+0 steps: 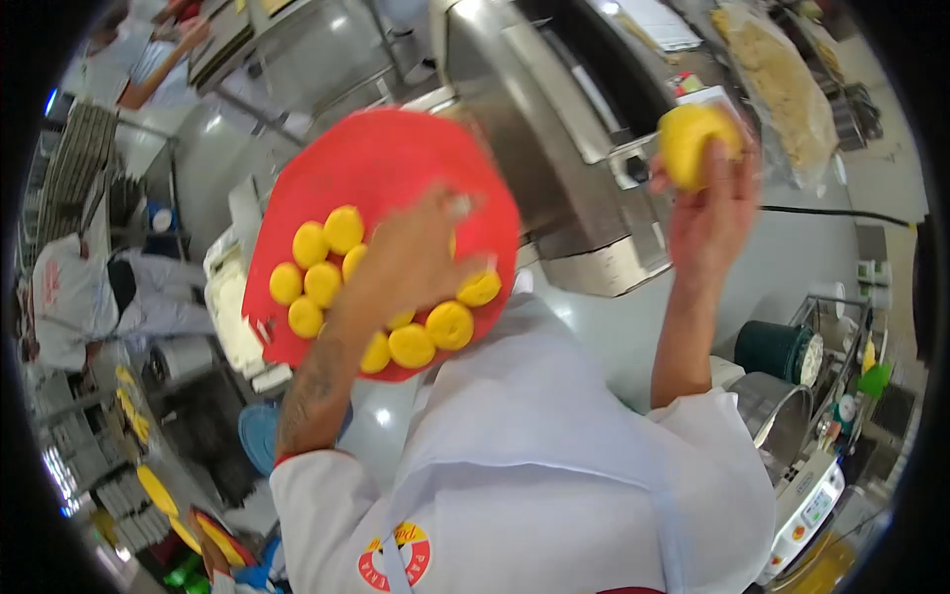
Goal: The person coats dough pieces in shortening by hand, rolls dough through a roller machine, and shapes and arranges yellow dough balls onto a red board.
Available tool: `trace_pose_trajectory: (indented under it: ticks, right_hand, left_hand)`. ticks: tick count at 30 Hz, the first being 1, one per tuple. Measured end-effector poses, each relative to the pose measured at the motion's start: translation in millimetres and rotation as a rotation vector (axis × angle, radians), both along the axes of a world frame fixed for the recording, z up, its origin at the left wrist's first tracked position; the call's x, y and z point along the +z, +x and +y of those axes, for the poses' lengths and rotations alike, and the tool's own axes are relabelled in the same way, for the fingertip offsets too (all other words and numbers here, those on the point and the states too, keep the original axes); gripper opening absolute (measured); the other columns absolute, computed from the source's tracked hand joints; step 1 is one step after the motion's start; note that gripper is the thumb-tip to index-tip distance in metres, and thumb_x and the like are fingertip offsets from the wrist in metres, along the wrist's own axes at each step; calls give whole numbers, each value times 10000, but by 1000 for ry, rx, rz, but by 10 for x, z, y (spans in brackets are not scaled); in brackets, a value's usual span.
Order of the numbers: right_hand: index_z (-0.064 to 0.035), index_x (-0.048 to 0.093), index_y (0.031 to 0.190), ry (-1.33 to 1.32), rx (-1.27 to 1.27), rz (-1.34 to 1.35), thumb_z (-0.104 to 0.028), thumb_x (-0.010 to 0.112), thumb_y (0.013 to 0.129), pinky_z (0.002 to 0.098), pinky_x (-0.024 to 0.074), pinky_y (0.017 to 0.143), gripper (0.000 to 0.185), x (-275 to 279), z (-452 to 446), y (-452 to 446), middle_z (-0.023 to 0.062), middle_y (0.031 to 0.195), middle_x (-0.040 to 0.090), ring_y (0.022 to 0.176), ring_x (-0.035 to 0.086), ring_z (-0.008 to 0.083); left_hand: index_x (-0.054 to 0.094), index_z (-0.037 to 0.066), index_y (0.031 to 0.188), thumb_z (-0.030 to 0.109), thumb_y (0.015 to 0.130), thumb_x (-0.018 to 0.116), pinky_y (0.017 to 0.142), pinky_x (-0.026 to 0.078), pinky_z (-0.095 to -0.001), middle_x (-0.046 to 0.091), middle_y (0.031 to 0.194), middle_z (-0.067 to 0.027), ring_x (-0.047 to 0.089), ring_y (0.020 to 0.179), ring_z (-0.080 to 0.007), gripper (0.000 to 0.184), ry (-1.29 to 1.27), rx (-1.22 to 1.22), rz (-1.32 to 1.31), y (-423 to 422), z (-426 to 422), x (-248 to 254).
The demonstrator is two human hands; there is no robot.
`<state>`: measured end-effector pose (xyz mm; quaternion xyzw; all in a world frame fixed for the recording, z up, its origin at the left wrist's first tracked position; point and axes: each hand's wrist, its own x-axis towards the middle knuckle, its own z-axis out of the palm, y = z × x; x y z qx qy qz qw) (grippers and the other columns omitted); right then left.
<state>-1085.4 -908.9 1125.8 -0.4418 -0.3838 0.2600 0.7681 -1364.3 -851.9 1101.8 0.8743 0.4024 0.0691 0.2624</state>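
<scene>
My right hand (711, 203) is raised at the upper right, with its fingers closed around a yellow dough ball (696, 139). Several flattened yellow dough pieces (450, 325) lie on a round red board (371, 163) in front of me. Over the board, my left hand (421, 247) is somewhat blurred. Its fingers look spread, and one fingertip is close to a dough piece (478, 287) near the right edge. Whether it touches that piece is unclear. The left hand and forearm cover part of the dough.
A stainless steel machine (554, 139) stands just beyond the board. A plastic bag of pale yellow food (782, 89) lies at the top right. On the right are a dark green bucket (777, 351) and a metal bowl (782, 411). Another person (84, 297) stands at the left.
</scene>
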Motion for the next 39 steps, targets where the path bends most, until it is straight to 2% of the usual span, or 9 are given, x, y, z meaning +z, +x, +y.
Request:
trace_pose_trajectory:
  ticks: [3,6,9,12,17,24,28,34,39]
  right_hand:
    - [6,525,1315,497,-499,-390,-206,617,982,452,585,730,405,790,215,512,202,1217,619,963,682,337]
    - [-6,635,1123,372,-715,-613,-175,652,967,303,532,658,231,934,620,906,110,1039,688,904,663,190]
    - [-23,518,1345,-204,-343,-973,-391,618,950,455,456,960,549,346,1194,798,294,1349,488,1148,552,451]
    - [-11,486,1401,-240,-358,-1081,-429,619,942,452,401,1062,635,-388,1192,734,278,1446,450,1236,524,435]
    - [-10,583,1311,-151,427,-725,-193,677,916,331,512,928,446,-128,72,-205,156,1324,599,1132,622,241]
    - [-57,732,1068,387,-530,-699,-159,745,852,312,537,742,238,524,736,697,110,951,726,789,686,221]
    - [-52,657,1234,-255,-305,-1307,-280,728,882,384,504,875,425,-358,815,849,126,1104,690,1020,629,282]
    - [-34,541,1377,-305,365,-257,-187,749,853,349,533,852,584,-307,-77,-293,165,1265,633,1090,636,247]
    - [-6,521,1368,-76,-181,-290,-126,664,947,232,475,506,461,447,312,247,62,832,655,578,582,105]
  left_hand:
    - [592,85,1256,293,754,795,896,512,-443,546,1287,-173,640,1043,-359,581,-45,-133,285,153,-298,-611]
    - [602,62,1151,292,747,798,884,510,-447,603,1165,-171,649,1006,-363,505,-182,-92,344,251,-354,-451]
    - [593,49,1068,253,746,803,847,510,-444,640,1033,-164,647,944,-361,435,-233,-119,343,252,-293,-528]
    - [597,46,1064,200,796,778,722,532,-381,665,944,-125,655,835,-288,359,-193,123,-101,300,-265,-378]
    - [612,29,1083,225,958,646,602,525,-281,650,900,-58,615,776,-140,236,-457,454,-901,921,-79,-47]
    - [619,47,978,379,1022,525,552,528,-289,611,798,-51,611,798,-163,348,-972,539,-1415,755,104,-106]
    - [580,21,1097,336,1026,514,805,527,-314,616,955,-112,585,896,-202,330,-1229,749,-1566,739,83,-167]
    - [384,49,1480,195,1037,474,1041,431,-368,538,1319,-96,537,1188,-197,475,-827,348,-1155,1083,-104,22]
    - [331,78,1527,229,969,581,1205,181,-471,254,1604,-148,168,1510,-292,630,-125,254,-688,503,-273,-108]
